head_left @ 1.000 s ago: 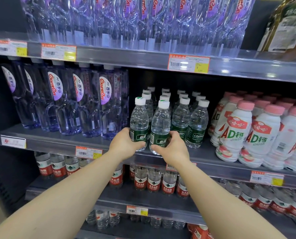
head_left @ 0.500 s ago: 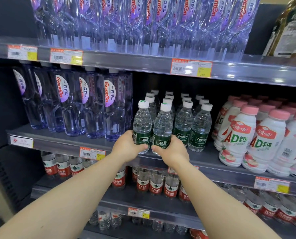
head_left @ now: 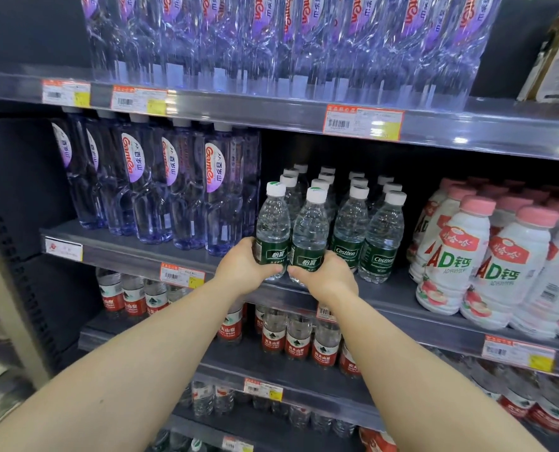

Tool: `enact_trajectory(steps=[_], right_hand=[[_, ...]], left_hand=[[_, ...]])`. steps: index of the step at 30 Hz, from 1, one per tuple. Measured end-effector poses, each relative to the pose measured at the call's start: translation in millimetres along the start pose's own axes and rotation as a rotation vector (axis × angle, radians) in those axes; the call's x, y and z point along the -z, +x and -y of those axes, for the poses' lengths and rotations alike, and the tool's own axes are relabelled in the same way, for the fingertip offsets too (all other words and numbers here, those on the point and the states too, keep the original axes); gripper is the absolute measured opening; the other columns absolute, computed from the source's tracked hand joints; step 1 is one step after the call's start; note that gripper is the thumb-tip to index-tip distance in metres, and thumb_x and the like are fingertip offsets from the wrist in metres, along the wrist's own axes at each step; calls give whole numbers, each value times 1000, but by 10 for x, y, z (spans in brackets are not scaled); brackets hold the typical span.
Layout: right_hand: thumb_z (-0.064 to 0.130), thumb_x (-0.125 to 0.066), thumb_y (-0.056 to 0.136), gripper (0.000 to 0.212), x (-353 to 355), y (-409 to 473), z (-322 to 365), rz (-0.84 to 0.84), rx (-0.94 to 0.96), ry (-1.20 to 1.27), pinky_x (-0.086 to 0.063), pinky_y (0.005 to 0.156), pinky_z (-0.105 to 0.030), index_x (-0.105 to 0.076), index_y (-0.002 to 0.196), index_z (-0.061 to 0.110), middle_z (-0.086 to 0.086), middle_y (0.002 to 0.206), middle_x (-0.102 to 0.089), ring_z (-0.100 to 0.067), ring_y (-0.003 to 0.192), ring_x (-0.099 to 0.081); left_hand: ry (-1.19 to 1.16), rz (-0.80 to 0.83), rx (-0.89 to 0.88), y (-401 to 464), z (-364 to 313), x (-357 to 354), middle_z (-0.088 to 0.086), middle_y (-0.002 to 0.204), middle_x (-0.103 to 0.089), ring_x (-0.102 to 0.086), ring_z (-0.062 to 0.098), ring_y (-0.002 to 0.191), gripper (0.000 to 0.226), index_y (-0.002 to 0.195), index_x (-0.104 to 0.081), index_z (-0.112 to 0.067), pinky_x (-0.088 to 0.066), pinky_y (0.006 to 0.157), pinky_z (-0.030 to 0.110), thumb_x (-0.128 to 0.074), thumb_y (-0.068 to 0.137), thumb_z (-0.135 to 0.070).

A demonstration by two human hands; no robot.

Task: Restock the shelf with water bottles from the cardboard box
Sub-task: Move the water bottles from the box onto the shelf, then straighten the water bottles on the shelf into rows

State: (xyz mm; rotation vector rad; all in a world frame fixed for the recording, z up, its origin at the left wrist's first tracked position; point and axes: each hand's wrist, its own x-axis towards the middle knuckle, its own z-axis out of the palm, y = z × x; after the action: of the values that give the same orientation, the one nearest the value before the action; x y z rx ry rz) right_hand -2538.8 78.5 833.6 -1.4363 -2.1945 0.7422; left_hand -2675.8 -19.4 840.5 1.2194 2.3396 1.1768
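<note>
While both hands sit at centre frame on the middle shelf (head_left: 134,252), each holds one green-label water bottle: left hand (head_left: 243,268) wraps the left bottle (head_left: 272,230), right hand (head_left: 325,278) wraps the right bottle (head_left: 310,234). Grip state: fingers curled round the lower label band on both, thumbs almost meeting at the front under the labels. Low hold looks chosen to keep the bottles upright and steer the bases along the shelf. Both bottles stand upright, bases at the front lip, touching each other, just left of the two front Cestbon bottles (head_left: 366,236) that head the rows already stocked behind. Judgement: placing step, two bottles being set as the new front of the two left rows; likely next is a short push back to close up with the caps behind, then letting go. Risk: shoving too hard could tip the row behind or knock the purple Ganten bottles (head_left: 186,187) right beside on the left. White AD milk drink bottles (head_left: 451,256) fill the right of the same shelf, apart from the hands. Red-label water bottles (head_left: 287,334) sit on the shelf below, more purple bottles on the top shelf. Cardboard box not in view, so remaining stock unknown
</note>
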Motion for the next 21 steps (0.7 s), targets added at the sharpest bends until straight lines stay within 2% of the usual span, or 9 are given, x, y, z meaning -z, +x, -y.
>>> enact_trajectory(steps=[5, 7, 9, 11, 13, 16, 21], right_hand=[[55, -75, 74, 89, 46, -106, 16, -28, 15, 107, -51, 86, -36, -39, 144, 15, -3, 137, -54, -26, 119, -56], [52, -78, 71, 90, 32, -231, 9, -116, 64, 161, -49, 94, -38, -41, 143, 16, -4, 135, -54, -26, 122, -53], [49, -78, 73, 90, -4, -430, 36, -218, 98, 193, -40, 106, -40, -37, 146, 16, -6, 141, -46, -26, 132, -43], [43, -74, 80, 81, -72, -671, 114, -318, 124, 214, -34, 109, -38, -36, 146, 17, -6, 144, -43, -23, 135, -37], [40, -70, 85, 72, -199, -956, 255, -364, 163, 226, -34, 109, -36, -38, 145, 19, -3, 144, -43, -21, 135, -37], [40, -67, 88, 66, -613, -1415, 553, -268, 228, 237, -36, 110, -38, -39, 145, 21, 1, 146, -43, -19, 136, -37], [48, -61, 90, 75, -1687, -2189, 1081, 17, 306, 143, -31, 111, -37, -28, 151, 21, 1, 154, -32, -20, 141, -31]], left_hand=[[11, -35, -40, -188, 58, 51, 1, 144, -53, -53, 22, 129, 83, 145, -41, -16, -42, 95, 31, -77, 79, -48], [5, -35, -52, -297, 94, 106, 1, 151, -46, -47, 22, 135, 86, 149, -36, -15, -40, 99, 33, -76, 80, -49], [-7, -22, -57, -424, 157, 211, 2, 156, -38, -40, 23, 140, 88, 152, -30, -17, -37, 107, 36, -74, 82, -48], [-13, -19, -72, -583, 269, 367, 1, 158, -36, -37, 23, 142, 84, 153, -30, -19, -35, 109, 36, -72, 85, -46], [-7, -24, -80, -777, 443, 562, 1, 157, -36, -37, 23, 142, 81, 152, -31, -20, -34, 110, 36, -71, 86, -45], [30, -24, -86, -1164, 900, 943, 2, 155, -39, -39, 22, 141, 80, 151, -34, -22, -34, 110, 35, -72, 85, -45], [217, -34, -12, -1836, 2027, 1687, 0, 156, -38, -38, 21, 142, 83, 153, -33, -20, -36, 114, 37, -70, 85, -50]])
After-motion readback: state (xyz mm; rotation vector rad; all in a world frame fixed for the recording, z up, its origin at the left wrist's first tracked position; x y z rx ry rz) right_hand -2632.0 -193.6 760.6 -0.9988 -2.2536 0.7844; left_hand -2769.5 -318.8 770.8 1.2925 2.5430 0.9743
